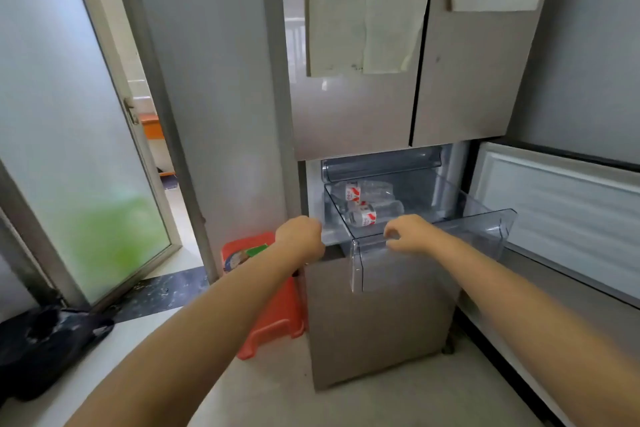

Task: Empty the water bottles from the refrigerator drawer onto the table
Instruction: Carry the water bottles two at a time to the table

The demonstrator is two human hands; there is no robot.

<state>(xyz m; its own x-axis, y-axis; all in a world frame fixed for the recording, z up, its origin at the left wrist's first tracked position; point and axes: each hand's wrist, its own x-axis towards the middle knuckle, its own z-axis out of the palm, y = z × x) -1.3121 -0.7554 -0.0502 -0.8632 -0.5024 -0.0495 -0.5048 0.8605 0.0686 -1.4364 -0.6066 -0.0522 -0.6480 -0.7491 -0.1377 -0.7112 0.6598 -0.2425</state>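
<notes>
A clear plastic refrigerator drawer point(478, 215) is pulled partway out of the open middle compartment. Three water bottles lie on their sides in it, each clear with a red-and-white label: one at the front point(363, 217), one behind it point(381, 206), one further back point(360, 191). My right hand point(407, 233) grips the drawer's front rim near its left corner. My left hand point(300, 236) is closed into a fist at the drawer's left side, against the refrigerator's frame; what it holds is hidden.
The compartment's open door point(568, 218) swings out to the right. A red plastic stool point(273, 298) stands left of the refrigerator. A dark bag point(45, 347) lies on a pale surface at lower left. A glass door point(69, 135) stands open on the left.
</notes>
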